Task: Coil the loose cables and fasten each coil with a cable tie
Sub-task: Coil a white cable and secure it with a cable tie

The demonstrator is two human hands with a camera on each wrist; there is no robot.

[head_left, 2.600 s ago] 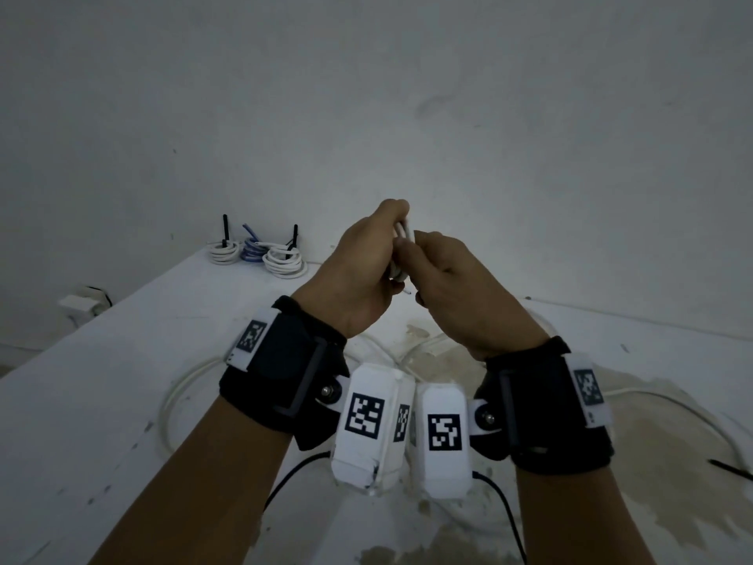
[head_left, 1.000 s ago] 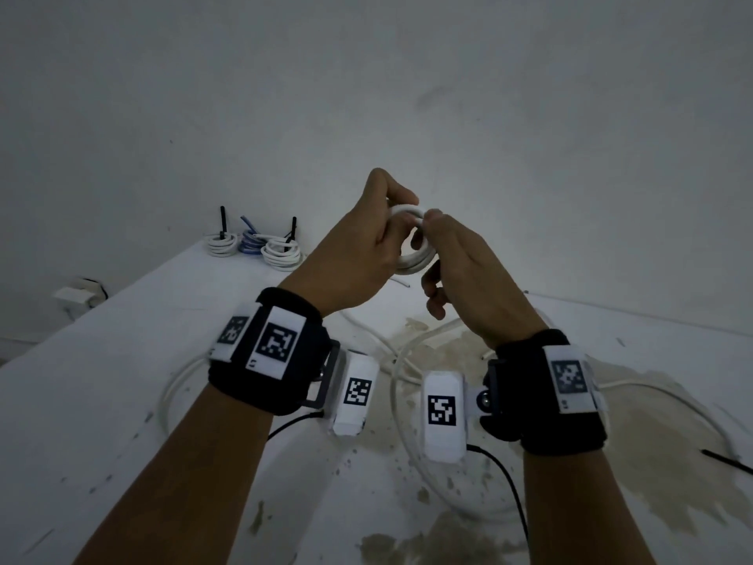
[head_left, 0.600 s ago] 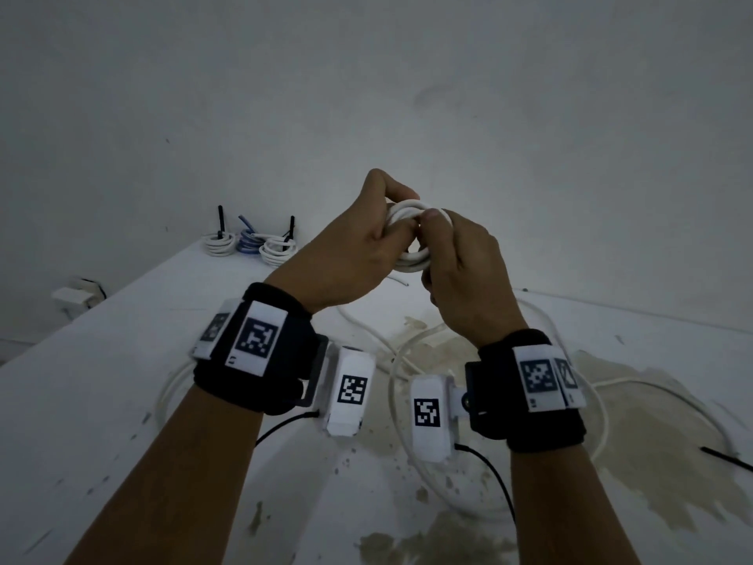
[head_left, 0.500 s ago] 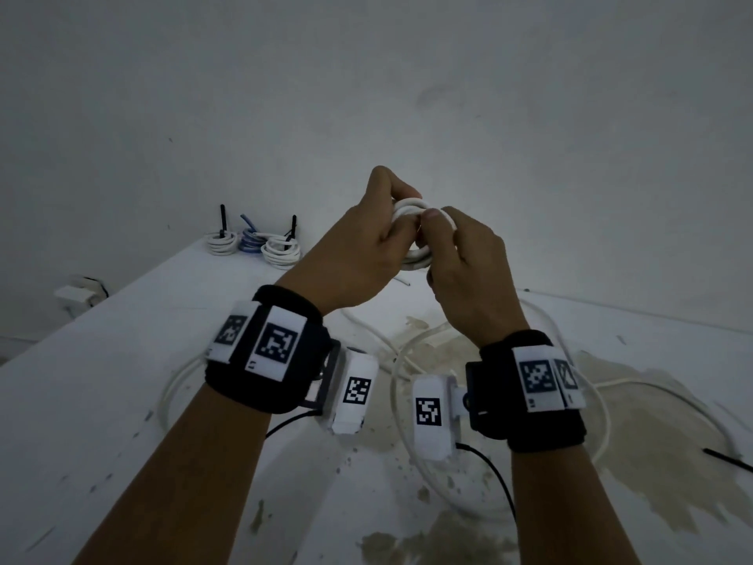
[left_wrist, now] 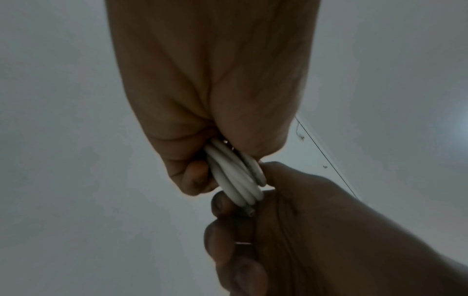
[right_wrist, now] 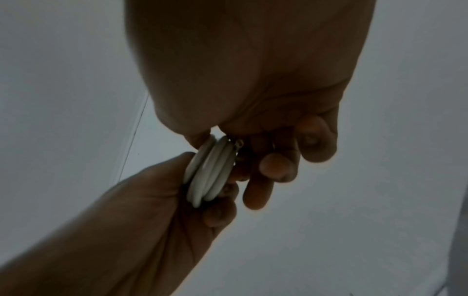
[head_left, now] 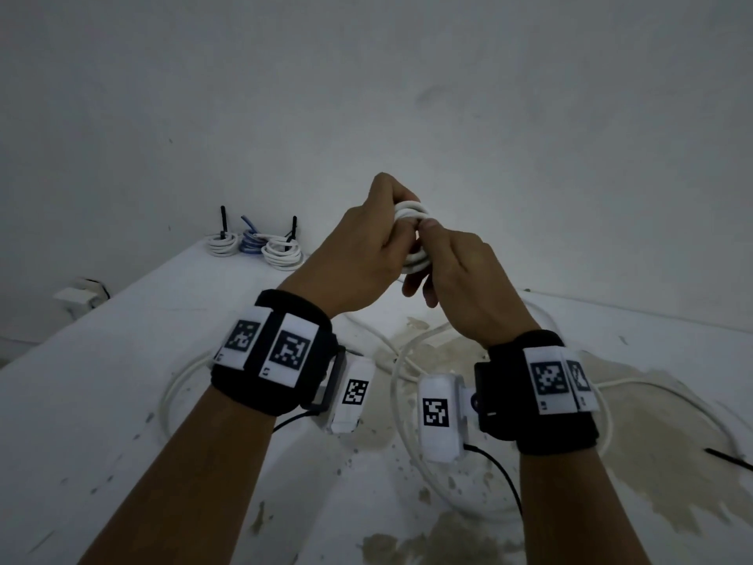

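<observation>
On the far left of the desk (head_left: 102, 381), 3 done coils (head_left: 260, 246) sat by the wall w/ black ties sticking up. Your left hand (head_left: 358, 254) was curled tight round the small white coil (head_left: 411, 238), held up in the air over the desk. Your right hand (head_left: 456, 279) pinched the same coil w/ thumb & first finger; its other fingers hung loose. In the left wrist view a cut cable end (left_wrist: 249, 211) poked out at the bottom.

I think you were still squeezing the loops flat, w/ no tie on yet. Best way: keep the loops stacked, tuck that end in, don't let go till the tie is round.

More loose cable (head_left: 407, 401) lay on the desk below. A black tie (head_left: 729, 458) lay far right.

No words or brand to read, only black & white square codes on your wrist bands.
</observation>
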